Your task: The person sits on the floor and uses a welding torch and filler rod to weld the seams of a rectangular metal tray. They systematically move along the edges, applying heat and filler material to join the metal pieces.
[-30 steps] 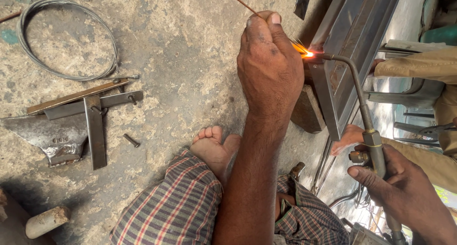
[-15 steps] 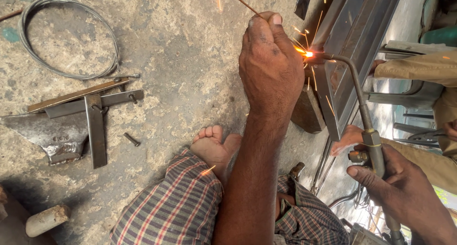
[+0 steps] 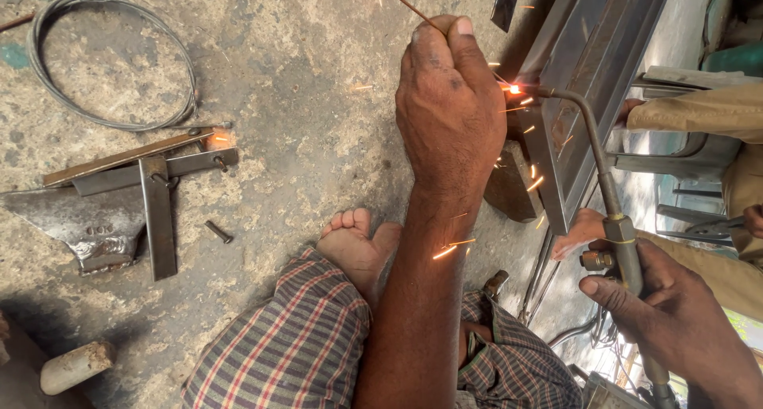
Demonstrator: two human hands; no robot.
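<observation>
Your left hand (image 3: 451, 107) pinches a thin filler rod (image 3: 401, 1), fingers closed around it, its far end running up and away over the concrete floor (image 3: 302, 99). Your right hand (image 3: 664, 310) is wrapped around the handle of a gas torch (image 3: 616, 218), whose bent nozzle ends in a bright flame (image 3: 514, 89) at the edge of a grey metal frame (image 3: 588, 67). Sparks scatter around your forearm. Your bare foot (image 3: 358, 246) rests beside it. A wire coil (image 3: 111, 59) and steel scraps (image 3: 135, 186) lie well apart to the left.
</observation>
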